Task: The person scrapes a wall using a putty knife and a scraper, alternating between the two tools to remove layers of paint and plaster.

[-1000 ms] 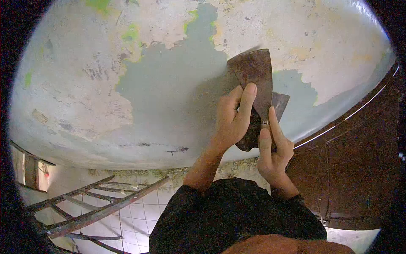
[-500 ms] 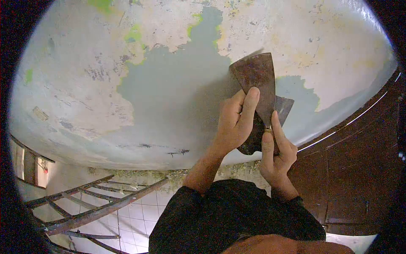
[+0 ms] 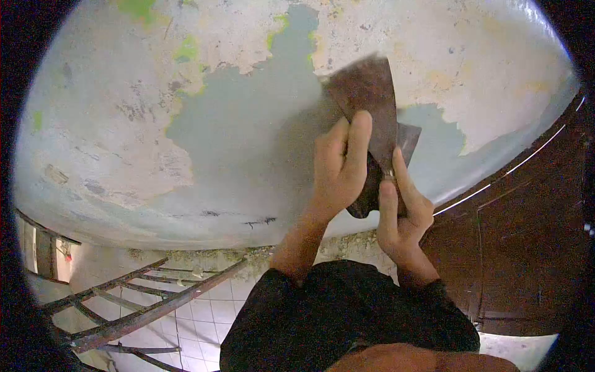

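Note:
My right hand grips a wide putty knife near its neck, thumb and forefinger along the shank. Its rusty brown blade points up and fans out in front of the wall. My left hand is closed around a second scraper, with its thumb along the left edge of the rusty blade. Behind the first blade, the second scraper's grey metal corner sticks out to the right. A dark handle-like part shows below, between my hands. My left fingers are mostly hidden.
The curved-looking wall has grey-green smooth patches, pale flaking areas and bright green spots. A wooden ladder leans at the lower left over white tiles. A dark brown wooden door or panel stands on the right. A small window opening is at far left.
Both hands and the two scrapers have moved slightly up and left in view. The wall has also shifted a little in view. The grips look unchanged.

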Demonstrator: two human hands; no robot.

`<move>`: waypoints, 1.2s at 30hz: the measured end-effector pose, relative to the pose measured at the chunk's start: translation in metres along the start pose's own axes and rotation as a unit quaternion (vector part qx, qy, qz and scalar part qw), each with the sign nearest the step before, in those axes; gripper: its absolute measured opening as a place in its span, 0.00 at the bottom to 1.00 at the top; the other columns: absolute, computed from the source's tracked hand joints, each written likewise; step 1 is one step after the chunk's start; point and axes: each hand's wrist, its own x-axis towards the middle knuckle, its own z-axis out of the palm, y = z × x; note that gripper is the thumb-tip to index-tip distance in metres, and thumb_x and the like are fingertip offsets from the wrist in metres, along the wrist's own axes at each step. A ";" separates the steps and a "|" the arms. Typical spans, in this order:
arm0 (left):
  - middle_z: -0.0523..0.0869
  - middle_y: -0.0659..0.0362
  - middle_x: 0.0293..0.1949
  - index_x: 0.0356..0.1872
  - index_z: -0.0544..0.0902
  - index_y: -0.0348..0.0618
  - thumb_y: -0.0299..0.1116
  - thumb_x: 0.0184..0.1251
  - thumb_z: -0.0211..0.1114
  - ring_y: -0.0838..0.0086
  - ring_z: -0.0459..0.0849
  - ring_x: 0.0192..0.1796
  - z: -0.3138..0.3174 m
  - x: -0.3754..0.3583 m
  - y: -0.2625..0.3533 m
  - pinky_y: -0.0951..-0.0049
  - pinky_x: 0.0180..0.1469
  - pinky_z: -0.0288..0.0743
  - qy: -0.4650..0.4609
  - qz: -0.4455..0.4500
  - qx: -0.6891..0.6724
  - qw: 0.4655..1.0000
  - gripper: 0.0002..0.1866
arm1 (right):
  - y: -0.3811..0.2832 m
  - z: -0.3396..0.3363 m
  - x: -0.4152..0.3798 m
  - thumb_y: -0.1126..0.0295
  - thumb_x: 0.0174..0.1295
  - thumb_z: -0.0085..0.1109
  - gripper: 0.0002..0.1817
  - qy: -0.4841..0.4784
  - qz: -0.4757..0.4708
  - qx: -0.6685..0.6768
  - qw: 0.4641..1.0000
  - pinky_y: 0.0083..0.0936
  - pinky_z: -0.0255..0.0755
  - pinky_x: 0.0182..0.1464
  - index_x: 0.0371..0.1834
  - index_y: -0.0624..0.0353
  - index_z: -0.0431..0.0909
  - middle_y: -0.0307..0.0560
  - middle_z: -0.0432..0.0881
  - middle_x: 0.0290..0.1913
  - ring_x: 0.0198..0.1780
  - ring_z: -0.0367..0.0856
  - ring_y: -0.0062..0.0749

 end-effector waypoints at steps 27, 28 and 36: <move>0.71 0.67 0.25 0.30 0.73 0.41 0.40 0.83 0.50 0.83 0.65 0.31 0.000 -0.011 0.004 0.75 0.32 0.63 -0.057 -0.042 0.007 0.997 0.18 | 0.008 -0.007 -0.007 0.82 0.63 0.59 0.26 0.027 -0.075 -0.042 0.996 0.25 0.77 0.33 0.67 0.69 0.73 0.56 0.86 0.31 0.28 0.85 0.30; 0.72 0.64 0.23 0.29 0.73 0.38 0.39 0.82 0.51 0.83 0.66 0.29 0.003 -0.006 0.006 0.72 0.30 0.63 -0.022 -0.029 -0.007 0.999 0.19 | 0.007 -0.006 -0.003 0.82 0.63 0.59 0.26 0.028 -0.073 -0.043 0.996 0.25 0.77 0.33 0.67 0.69 0.73 0.56 0.86 0.31 0.28 0.85 0.30; 0.71 0.60 0.19 0.28 0.73 0.36 0.39 0.81 0.54 0.84 0.65 0.27 -0.005 -0.007 0.002 0.71 0.26 0.62 -0.027 -0.011 0.039 0.999 0.20 | 0.008 -0.004 -0.004 0.82 0.63 0.59 0.25 0.030 -0.052 -0.043 0.997 0.23 0.78 0.35 0.65 0.68 0.75 0.56 0.87 0.35 0.31 0.87 0.31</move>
